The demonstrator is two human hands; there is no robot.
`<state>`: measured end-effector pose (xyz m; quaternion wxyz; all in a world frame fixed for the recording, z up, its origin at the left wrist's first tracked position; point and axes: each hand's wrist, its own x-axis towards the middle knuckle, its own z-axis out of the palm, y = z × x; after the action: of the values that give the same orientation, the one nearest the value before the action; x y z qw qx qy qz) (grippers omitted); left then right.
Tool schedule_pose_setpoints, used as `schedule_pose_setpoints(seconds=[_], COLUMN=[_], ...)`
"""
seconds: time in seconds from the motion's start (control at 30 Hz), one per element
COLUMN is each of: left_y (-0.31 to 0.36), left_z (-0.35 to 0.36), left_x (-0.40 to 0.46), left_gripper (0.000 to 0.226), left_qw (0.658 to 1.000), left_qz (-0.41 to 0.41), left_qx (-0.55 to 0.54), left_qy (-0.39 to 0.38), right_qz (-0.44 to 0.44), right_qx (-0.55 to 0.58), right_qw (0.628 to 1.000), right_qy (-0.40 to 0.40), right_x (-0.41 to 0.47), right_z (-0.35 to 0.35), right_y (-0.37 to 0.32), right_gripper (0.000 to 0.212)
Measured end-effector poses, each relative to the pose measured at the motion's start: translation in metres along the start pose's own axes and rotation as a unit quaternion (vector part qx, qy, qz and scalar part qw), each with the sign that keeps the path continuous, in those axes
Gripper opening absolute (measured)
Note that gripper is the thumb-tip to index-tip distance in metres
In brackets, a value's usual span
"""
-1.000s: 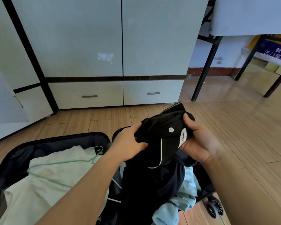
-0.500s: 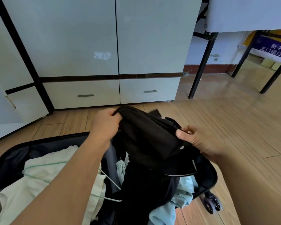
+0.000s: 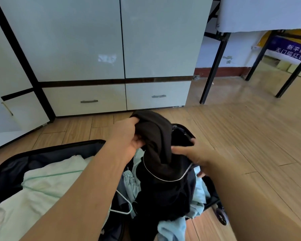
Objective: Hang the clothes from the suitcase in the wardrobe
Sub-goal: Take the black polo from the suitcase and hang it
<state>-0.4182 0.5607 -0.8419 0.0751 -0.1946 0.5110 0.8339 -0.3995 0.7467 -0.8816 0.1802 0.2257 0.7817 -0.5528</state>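
Note:
A black garment with white piping (image 3: 161, 164) hangs bunched above the open black suitcase (image 3: 47, 152) on the floor. My left hand (image 3: 127, 136) grips the garment's top fold from the left. My right hand (image 3: 196, 155) lies against its right side with the fingers spread and fairly straight. Pale green clothes (image 3: 42, 186) fill the suitcase's left half, light blue clothes (image 3: 174, 228) spill at its right, and a white wire hanger (image 3: 123, 206) lies between them. The wardrobe (image 3: 120, 40) stands behind, its doors closed.
Two drawers with metal handles (image 3: 89, 101) run along the wardrobe's base. An opened white door (image 3: 0, 108) juts out at the left. A black-legged table (image 3: 214, 66) with a white cover stands at the right. Wooden floor stretches to the right of the suitcase.
The garment has been turned and folded over, hiding its white button. My left hand moved up to its top; my right hand slid down its right side and opened.

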Motion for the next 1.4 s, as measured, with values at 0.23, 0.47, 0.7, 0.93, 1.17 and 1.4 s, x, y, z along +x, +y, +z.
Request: schedule_pose_setpoints(seconds=[0.23,0.47,0.7,0.93,1.17,1.4], left_y=[0.002,-0.019,-0.008,-0.038,-0.018,-0.002], left_z=[-0.018,-0.066,-0.037,-0.016,-0.026,-0.023], left_x=[0.007,0.040,0.005,0.000,0.014,0.018], left_gripper=[0.019,0.007,0.072,0.034,0.021,0.023], left_qw=[0.999,0.965,0.890,0.742,0.983,0.996], left_qz=[-0.021,0.061,0.210,0.270,0.018,-0.032], left_qx=[-0.035,0.192,0.392,0.597,0.178,0.061], left_qy=[-0.008,0.169,-0.106,-0.142,0.029,-0.059], right_qz=[0.150,0.070,-0.064,-0.048,-0.228,-0.003], right_qx=[0.189,0.514,0.428,0.374,-0.077,0.078], right_qw=[0.970,0.854,0.900,0.919,0.971,0.993], right_qy=[-0.032,-0.042,-0.051,-0.116,-0.016,0.083], right_x=[0.012,0.008,-0.008,-0.011,0.003,0.021], right_z=[0.034,0.001,-0.009,0.002,-0.011,0.006], right_y=[0.034,-0.018,-0.032,-0.030,0.008,0.013], right_gripper=[0.003,0.020,0.021,0.027,0.070,0.012])
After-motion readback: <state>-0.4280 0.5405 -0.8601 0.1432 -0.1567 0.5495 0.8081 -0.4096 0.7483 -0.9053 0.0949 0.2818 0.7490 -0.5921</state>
